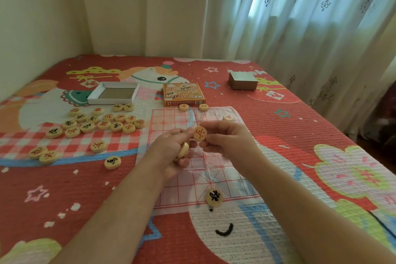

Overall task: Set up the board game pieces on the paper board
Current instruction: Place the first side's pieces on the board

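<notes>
Red piece (200, 133) pinched in my right hand (231, 141), above the board (171, 118) on the bed (278, 135). My left hand (169, 152) grips a second piece (183, 150) edge-on. Pile (102, 123) lies left of the board; black piece (214, 197) on its near edge.

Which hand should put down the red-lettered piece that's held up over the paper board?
Right, probably. The right hand pinches the red-lettered piece above the paper board and seems to carry nothing else, while the left hand is curled round a second piece.
</notes>
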A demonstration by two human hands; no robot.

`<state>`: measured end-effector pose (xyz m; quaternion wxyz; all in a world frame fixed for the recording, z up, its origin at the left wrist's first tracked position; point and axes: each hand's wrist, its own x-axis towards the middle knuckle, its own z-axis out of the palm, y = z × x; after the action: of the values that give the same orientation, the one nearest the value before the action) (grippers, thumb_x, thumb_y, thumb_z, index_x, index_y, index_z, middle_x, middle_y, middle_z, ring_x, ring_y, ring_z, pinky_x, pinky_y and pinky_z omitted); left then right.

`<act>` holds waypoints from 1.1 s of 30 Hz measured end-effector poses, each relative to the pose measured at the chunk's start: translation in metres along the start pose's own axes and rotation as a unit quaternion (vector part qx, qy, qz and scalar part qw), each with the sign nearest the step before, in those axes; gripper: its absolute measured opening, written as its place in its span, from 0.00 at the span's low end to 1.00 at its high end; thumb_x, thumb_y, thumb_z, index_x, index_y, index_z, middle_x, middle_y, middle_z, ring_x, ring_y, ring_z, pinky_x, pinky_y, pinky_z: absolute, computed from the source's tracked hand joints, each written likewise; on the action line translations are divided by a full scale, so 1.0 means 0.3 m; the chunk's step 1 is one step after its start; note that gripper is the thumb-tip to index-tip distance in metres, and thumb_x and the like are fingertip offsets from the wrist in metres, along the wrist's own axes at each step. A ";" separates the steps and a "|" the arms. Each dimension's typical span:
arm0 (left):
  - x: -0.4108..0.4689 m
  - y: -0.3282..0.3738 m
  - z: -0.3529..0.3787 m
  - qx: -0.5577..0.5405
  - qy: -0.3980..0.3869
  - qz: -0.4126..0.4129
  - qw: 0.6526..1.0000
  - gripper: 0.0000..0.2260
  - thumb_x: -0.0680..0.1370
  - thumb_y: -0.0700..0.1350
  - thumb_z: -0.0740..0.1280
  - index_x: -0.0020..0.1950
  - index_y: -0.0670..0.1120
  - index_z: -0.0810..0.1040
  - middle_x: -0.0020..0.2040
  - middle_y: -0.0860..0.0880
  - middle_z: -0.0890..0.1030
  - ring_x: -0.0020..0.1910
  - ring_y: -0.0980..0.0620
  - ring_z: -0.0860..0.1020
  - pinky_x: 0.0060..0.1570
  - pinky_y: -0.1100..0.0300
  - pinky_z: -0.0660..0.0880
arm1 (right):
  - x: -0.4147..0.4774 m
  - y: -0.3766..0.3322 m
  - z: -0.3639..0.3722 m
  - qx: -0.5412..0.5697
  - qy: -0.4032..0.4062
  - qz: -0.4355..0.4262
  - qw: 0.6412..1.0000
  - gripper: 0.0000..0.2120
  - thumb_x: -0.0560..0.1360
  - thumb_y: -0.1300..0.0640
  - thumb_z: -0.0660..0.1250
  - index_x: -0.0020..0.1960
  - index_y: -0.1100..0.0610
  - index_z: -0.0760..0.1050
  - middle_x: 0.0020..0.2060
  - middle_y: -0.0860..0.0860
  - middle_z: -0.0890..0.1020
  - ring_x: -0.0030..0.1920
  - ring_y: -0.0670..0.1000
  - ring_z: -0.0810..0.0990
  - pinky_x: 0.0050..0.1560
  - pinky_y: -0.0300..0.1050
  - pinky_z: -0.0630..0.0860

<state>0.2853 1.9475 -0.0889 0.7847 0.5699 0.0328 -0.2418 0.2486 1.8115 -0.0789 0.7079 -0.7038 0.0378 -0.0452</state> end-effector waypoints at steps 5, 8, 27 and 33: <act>0.004 -0.008 0.005 0.021 0.007 0.024 0.999 0.06 0.79 0.42 0.62 0.45 0.40 0.73 0.33 0.44 0.74 0.17 0.58 0.66 0.16 0.72 0.60 | -0.003 0.026 0.005 -0.206 0.026 -0.087 0.974 0.15 0.68 0.66 0.72 0.54 0.58 0.79 0.44 0.49 0.82 0.38 0.47 0.80 0.43 0.38 0.78; 0.003 -0.014 0.009 0.023 0.002 0.025 0.999 0.05 0.79 0.41 0.62 0.48 0.40 0.72 0.30 0.45 0.73 0.17 0.57 0.65 0.16 0.71 0.59 | -0.002 0.053 0.014 -0.361 0.067 -0.200 0.908 0.14 0.67 0.57 0.75 0.52 0.55 0.80 0.42 0.41 0.76 0.37 0.40 0.74 0.41 0.27 0.70; 0.036 0.025 -0.071 -0.297 0.018 -0.109 0.949 0.09 0.76 0.36 0.53 0.48 0.37 0.72 0.41 0.40 0.72 0.17 0.55 0.69 0.14 0.69 0.65 | 0.242 0.026 -0.278 -0.480 0.172 -0.062 0.858 0.12 0.71 0.52 0.70 0.52 0.55 0.74 0.45 0.48 0.79 0.46 0.49 0.76 0.44 0.43 0.72; 0.027 0.029 -0.061 -0.304 0.016 -0.104 0.947 0.10 0.78 0.39 0.54 0.46 0.36 0.73 0.42 0.36 0.76 0.21 0.51 0.76 0.17 0.66 0.72 | 0.247 0.056 -0.317 -0.492 0.175 -0.035 0.852 0.07 0.70 0.52 0.70 0.46 0.53 0.75 0.42 0.48 0.79 0.42 0.49 0.76 0.39 0.42 0.70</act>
<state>0.3001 1.9634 -0.0902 0.8906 0.3011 0.1765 -0.2917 0.3112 1.7084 -0.0956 0.2492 -0.9412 0.1536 -0.1685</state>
